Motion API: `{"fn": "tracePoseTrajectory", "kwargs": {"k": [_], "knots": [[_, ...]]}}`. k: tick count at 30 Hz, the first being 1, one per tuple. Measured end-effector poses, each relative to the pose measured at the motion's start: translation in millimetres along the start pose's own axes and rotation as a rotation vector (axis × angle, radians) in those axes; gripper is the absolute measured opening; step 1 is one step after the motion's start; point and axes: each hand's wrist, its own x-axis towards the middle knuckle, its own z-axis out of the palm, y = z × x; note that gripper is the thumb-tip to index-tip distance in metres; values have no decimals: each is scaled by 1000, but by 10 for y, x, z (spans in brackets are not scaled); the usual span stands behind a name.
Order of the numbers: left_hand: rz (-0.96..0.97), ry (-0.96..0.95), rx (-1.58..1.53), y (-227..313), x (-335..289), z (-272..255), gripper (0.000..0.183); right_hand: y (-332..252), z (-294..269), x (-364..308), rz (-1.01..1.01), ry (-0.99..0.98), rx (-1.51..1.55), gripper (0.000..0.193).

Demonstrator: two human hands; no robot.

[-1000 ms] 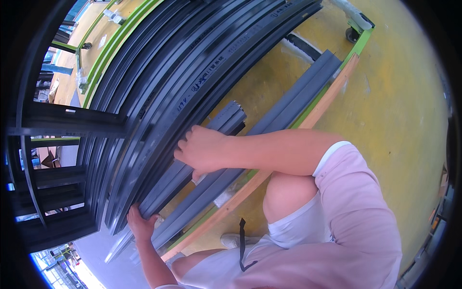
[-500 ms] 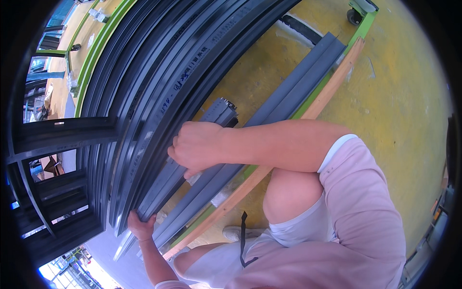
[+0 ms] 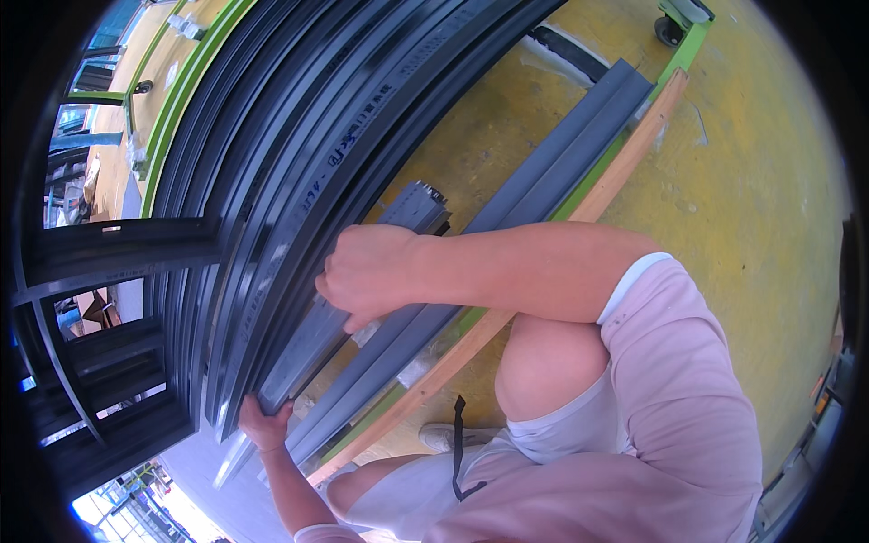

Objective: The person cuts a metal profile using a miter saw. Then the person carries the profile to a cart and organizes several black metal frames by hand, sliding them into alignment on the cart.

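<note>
A dark grey metal profile (image 3: 303, 348) lies at a slant between a stack of long dark profiles and a nearer grey profile. My right hand (image 3: 367, 276) is closed over its upper part, with the fingers curled around the far side and the thumb on the near side. Beyond that hand, the profile's ridged, slotted end (image 3: 418, 206) sticks out. Lower down, my left hand (image 3: 262, 423) grips the same profile near its other end, thumb toward me. The fingertips of both hands are partly hidden.
Long dark profiles (image 3: 299, 172) are stacked at left, beside dark frames (image 3: 118, 262). Nearer me lies a grey profile (image 3: 543, 172) along a green rail (image 3: 588, 185) and a wooden strip (image 3: 625, 176). A caster wheel (image 3: 668, 32) stands at the far right on the yellow floor (image 3: 742, 244).
</note>
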Motion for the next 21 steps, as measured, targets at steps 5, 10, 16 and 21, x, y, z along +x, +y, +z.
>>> {"fn": "tracePoseTrajectory", "kwargs": {"k": [5,10,16,21], "knots": [[5,71,7,62,-40,62,100,-21,-17,-60,19,-25,5,56],[46,162,-2,231,-6,119,80,15,-14,-161,52,-27,0,58],[-81,102,57,110,-221,150,76,-41,-90,146,62,-98,50,57],[-114,-35,3,372,276,-254,73,-97,-62,18,191,90,-68,54]]}}
